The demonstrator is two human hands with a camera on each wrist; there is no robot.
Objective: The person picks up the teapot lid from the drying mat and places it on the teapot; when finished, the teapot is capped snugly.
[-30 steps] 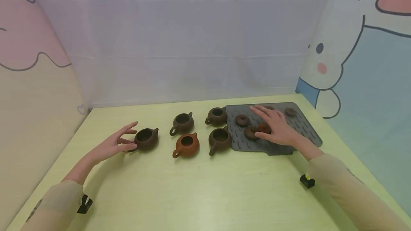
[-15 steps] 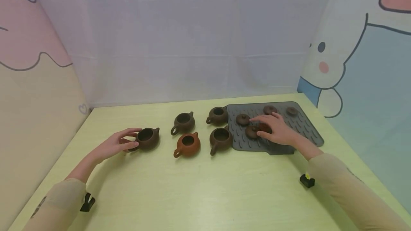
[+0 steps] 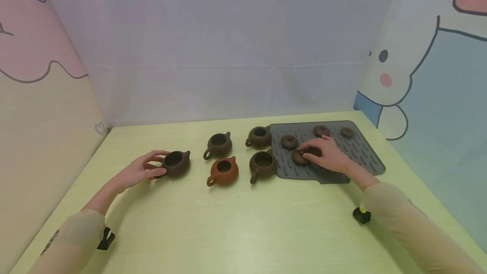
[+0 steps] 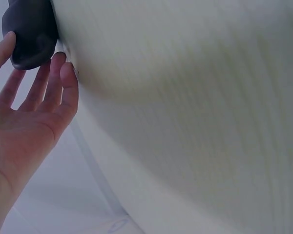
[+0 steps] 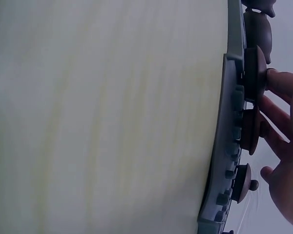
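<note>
the left hand pinches the dark pot at the frame's left; right of the middle, the right hand pinches a lid. a weak pinch could drop it onto the gray mat.

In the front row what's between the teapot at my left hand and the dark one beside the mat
Just the orange teapot, its top open, as the head view shows.

No lettering, label or number can be read anywhere.
</note>
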